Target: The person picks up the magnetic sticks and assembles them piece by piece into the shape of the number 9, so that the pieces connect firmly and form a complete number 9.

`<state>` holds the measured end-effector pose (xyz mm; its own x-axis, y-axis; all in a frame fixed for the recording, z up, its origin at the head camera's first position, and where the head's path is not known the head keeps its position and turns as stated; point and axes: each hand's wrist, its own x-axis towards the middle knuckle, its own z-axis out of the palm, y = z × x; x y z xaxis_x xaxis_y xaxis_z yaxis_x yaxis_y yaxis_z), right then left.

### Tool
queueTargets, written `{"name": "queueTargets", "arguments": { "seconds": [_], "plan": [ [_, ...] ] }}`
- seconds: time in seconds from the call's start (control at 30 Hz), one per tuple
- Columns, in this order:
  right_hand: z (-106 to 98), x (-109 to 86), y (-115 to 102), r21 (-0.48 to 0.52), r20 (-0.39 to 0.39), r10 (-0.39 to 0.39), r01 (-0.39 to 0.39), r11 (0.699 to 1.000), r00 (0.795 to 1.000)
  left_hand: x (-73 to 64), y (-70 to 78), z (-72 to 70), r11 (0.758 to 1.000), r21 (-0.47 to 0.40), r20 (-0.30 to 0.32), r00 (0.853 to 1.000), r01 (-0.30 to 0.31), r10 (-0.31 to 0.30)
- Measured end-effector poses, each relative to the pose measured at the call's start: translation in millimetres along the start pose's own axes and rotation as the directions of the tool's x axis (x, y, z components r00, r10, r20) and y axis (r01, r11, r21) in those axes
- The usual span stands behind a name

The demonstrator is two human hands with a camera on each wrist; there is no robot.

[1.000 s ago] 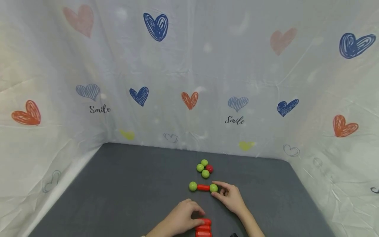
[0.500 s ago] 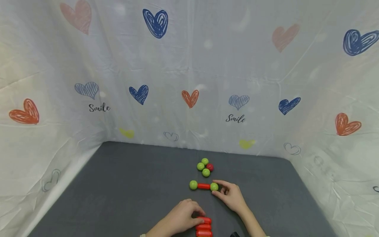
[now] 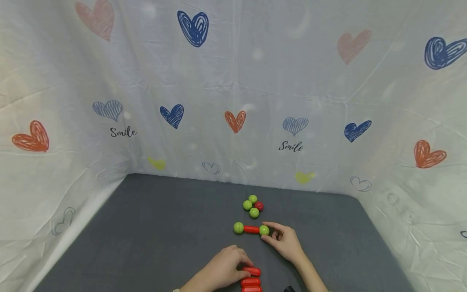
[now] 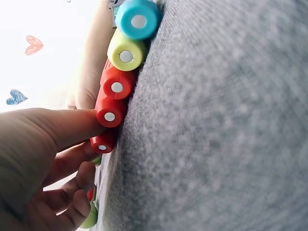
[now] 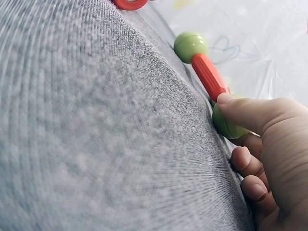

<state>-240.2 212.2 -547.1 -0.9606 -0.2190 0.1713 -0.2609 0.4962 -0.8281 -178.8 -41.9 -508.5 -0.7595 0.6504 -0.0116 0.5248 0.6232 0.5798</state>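
While the right hand (image 3: pixel 283 242) pinches a green ball (image 3: pixel 264 230) on a red bar (image 3: pixel 251 229), the left hand's (image 3: pixel 227 265) fingers pinch a red rod (image 3: pixel 254 271), well short of the tabletop's (image 3: pixel 164 227) far edge.

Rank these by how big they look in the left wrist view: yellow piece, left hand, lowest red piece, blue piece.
1. Left hand
2. Blue piece
3. Yellow piece
4. Lowest red piece
Nearness to the camera may explain the pieces' differences.
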Motion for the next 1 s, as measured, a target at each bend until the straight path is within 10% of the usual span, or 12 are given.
{"name": "queueTargets", "arguments": {
  "seconds": [0.5, 0.73, 1.0],
  "plan": [
    [-1, -1.6, -2, 0.004, 0.020, 0.003, -0.003, 1.000, 1.000, -2.3, -1.2, -11.6, 0.997, -0.045, -0.143, 0.987, 0.065, -0.071],
    [-1, -1.7, -1, -0.011, 0.016, -0.010, 0.010, 1.000, 1.000, -6.5, -16.1, -25.4, 0.986, -0.060, -0.354, 0.920, 0.158, -0.169],
    [0, -1.4, -1, -0.014, 0.015, -0.021, 0.021, 1.000, 1.000, -11.3, -40.7, -36.2, 0.955, -0.109, -0.448, 0.844, 0.277, -0.296]
  ]
}}
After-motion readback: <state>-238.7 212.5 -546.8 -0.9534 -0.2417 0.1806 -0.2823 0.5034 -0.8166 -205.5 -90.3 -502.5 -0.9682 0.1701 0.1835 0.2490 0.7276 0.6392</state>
